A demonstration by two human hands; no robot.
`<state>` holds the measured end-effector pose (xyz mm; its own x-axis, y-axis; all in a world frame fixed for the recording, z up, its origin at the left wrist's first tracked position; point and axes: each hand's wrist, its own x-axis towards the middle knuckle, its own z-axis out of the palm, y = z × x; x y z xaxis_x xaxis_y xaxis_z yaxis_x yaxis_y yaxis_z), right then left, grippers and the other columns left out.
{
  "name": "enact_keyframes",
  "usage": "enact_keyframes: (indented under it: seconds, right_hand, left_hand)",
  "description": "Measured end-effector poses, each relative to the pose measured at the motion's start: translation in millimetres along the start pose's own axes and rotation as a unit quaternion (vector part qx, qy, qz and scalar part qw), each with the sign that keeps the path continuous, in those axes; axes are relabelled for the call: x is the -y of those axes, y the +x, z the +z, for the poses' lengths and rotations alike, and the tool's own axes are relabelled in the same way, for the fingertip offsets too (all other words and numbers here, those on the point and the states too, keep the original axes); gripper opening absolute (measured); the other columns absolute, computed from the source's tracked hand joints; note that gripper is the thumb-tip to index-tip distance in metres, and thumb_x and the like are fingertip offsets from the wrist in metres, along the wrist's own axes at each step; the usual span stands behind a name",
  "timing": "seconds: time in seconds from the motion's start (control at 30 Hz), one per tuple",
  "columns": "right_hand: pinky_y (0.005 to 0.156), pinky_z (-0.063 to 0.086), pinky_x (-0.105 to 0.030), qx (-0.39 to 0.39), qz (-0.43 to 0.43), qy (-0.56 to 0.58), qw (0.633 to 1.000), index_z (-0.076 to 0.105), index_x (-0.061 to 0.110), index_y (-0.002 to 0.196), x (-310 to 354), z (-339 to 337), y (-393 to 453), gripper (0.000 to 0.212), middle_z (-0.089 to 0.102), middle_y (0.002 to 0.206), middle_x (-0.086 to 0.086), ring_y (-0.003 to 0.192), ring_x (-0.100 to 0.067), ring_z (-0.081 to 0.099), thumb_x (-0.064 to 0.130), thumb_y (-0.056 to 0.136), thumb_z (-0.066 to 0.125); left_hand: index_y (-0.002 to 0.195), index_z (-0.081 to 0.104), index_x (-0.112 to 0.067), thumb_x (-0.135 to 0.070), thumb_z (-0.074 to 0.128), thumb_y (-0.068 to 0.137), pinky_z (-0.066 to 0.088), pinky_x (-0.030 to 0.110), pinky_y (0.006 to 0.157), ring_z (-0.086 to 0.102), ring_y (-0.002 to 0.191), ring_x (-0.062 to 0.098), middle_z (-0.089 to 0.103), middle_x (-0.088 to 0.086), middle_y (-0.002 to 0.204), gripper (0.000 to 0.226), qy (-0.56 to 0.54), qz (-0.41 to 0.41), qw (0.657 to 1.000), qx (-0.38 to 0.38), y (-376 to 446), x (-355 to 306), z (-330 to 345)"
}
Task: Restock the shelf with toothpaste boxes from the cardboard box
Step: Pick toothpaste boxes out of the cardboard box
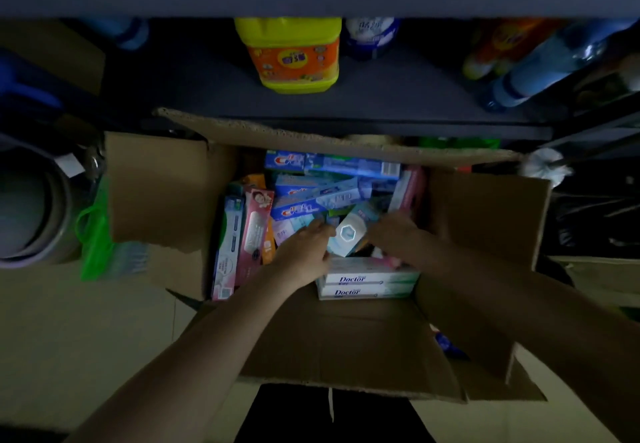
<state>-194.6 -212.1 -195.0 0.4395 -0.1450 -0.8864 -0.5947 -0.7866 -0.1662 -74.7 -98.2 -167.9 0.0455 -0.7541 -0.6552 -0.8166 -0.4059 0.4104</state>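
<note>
Dim shelf (346,100) behind open corrugated cardboard box (332,342). Inside box, left hand (306,252) and right hand (394,235) pinching opposite ends of glossy pale-blue toothpaste box (346,236), amid slim rectangular cartons.

— What am I seeing around the work area?

— I am noting a yellow detergent jug (291,55) standing upright with an orange label, and a white-and-blue bottle (372,36) sitting just beside it on the right. Further right, a pale blue bottle (550,65) is leaning tilted.

— And lower down?

— I am logging a green plastic bag (95,231) lying at the left, near a grey round container (31,207). A white brush head (545,167) is showing at the right.
</note>
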Motion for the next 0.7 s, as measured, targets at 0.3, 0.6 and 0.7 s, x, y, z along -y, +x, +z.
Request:
enact_keyframes:
  seconds: [0.3, 0.6, 0.7]
  right_hand:
    - [0.083, 0.042, -0.026, -0.177, -0.142, 0.194, 0.954, 0.033, 0.014, 0.135, 28.9, -111.7, -128.2, 0.077, 0.057, 0.120, -0.006, 0.105, -0.021, 0.056, 0.028, 0.074, 0.078]
    - [0.046, 0.052, -0.020, -0.324, -0.225, 0.498, 0.772, 0.038, 0.017, 0.119, 22.7, -219.2, -321.1, 0.053, 0.063, 0.071, -0.003, 0.048, -0.011, 0.061, -0.006, 0.080, 0.065]
    - [0.054, 0.055, -0.022, -0.367, -0.240, 0.531, 0.725, 0.043, 0.017, 0.117, 9.6, -235.8, -367.7, 0.045, 0.065, 0.082, -0.006, 0.062, -0.013, 0.065, -0.005, 0.083, 0.063]
  left_hand:
    - [0.122, 0.045, -0.004, -0.004, 0.077, 0.070, 0.044, 0.013, 0.077, 0.056, 0.097, 0.017, 0.053, 0.003, 0.107, 0.061, -0.329, 0.019, 0.938, -0.110, -56.4, -20.2, -143.2]
    - [0.113, 0.059, -0.013, -0.013, 0.070, 0.080, 0.047, 0.015, 0.073, 0.060, 0.085, 0.002, 0.064, -0.004, 0.101, 0.035, -0.317, 0.118, 0.940, 0.042, -154.0, -85.6, -295.0]
    - [0.100, 0.063, -0.018, -0.018, 0.076, 0.075, 0.045, 0.016, 0.075, 0.060, 0.088, 0.006, 0.066, -0.005, 0.098, 0.029, -0.265, 0.177, 0.948, -0.013, -169.4, -123.6, -330.9]
